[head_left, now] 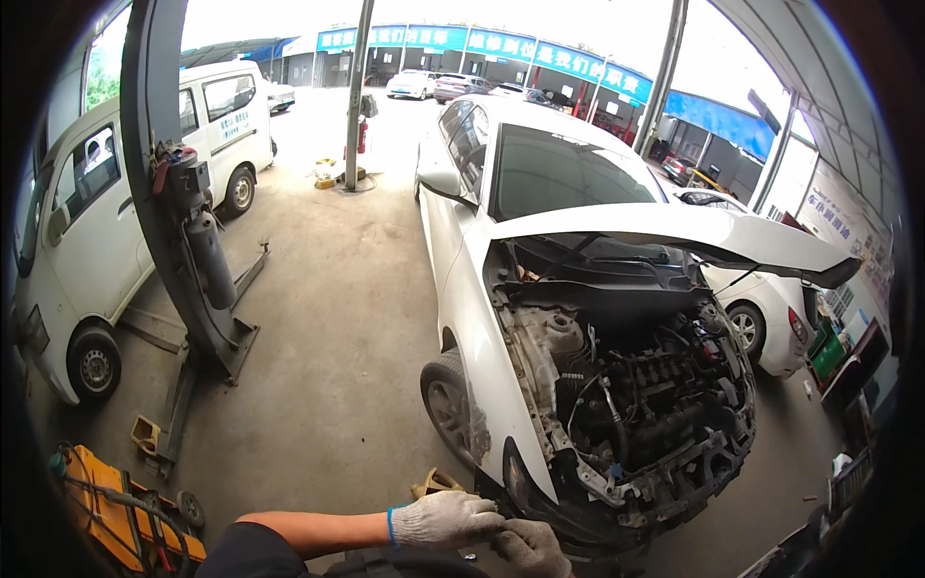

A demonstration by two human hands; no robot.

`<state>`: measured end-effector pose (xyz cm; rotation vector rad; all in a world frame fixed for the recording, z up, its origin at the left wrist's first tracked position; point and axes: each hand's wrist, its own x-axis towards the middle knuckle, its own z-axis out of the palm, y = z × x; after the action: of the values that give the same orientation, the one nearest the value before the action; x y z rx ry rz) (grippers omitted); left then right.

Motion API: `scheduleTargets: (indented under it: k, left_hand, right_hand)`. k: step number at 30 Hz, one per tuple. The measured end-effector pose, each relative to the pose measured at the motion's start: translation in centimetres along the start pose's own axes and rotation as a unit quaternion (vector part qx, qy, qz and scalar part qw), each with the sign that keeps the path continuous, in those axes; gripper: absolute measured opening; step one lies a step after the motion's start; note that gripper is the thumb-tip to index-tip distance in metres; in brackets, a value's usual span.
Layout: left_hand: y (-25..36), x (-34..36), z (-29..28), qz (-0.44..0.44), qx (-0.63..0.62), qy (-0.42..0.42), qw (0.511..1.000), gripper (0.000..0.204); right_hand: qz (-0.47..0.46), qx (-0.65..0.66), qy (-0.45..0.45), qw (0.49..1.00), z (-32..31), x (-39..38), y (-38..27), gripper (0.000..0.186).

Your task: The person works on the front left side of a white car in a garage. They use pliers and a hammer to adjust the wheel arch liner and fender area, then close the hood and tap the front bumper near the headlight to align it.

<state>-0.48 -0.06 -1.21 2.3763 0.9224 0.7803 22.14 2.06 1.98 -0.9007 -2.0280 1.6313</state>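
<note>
My left hand [449,520], in a pale knitted work glove with a blue cuff, reaches across the bottom of the view. Its fingers curl in against my right hand [535,549], which wears a greyer, dirtier glove. Both hands look closed and meet near the car's front left corner; whatever lies between the fingers is hidden. Just beyond them is the dark headlight [522,477] of a white car [487,385]. The raised hood [665,226] leaves the engine [655,376] exposed, and the front bumper cover is off. Scraped paint shows on the fender by the front wheel [446,409].
A grey lift post [159,193] with low arms stands at left before a white van [87,222]. A yellow wheeled machine [111,515] sits at lower left. One yellow block [438,484] lies beyond my left hand. Another white car [771,318] is at right.
</note>
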Motion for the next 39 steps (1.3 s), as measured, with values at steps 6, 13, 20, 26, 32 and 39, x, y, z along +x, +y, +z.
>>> scheduleTargets:
  k: [6, 13, 20, 26, 32, 39]
  left_hand:
    - [-0.9, -0.8, 1.5, -0.048, -0.058, 0.015, 0.997, 0.027]
    - [0.0, -0.4, 0.8, -0.011, 0.027, 0.039, 0.999, 0.027]
    - [0.6, -0.6, 0.9, -0.085, -0.103, 0.05, 0.99, 0.025]
    - [0.2, -0.6, 1.2, -0.002, 0.024, 0.052, 0.998, 0.026]
    - [0.0, -1.4, 1.7, -0.076, -0.054, 0.048, 0.994, 0.026]
    - [1.2, -1.3, 0.7, -0.045, -0.054, 0.037, 0.997, 0.02]
  right_hand:
    - [-0.096, -0.022, 0.099, 0.99, 1.6, 0.4, -1.3, 0.028]
    - [0.107, 0.165, 0.038, 0.98, 1.2, -0.1, 0.2, 0.03]
    - [-0.167, -0.099, 0.148, 0.97, 1.6, 0.4, -0.8, 0.031]
    - [0.049, 0.171, 0.033, 0.984, 1.6, -0.6, 1.1, 0.028]
    - [-0.152, -0.064, 0.175, 0.971, 3.1, 0.4, -1.1, 0.028]
    - [0.034, 0.016, 0.081, 0.996, 2.3, -0.3, 3.2, 0.013]
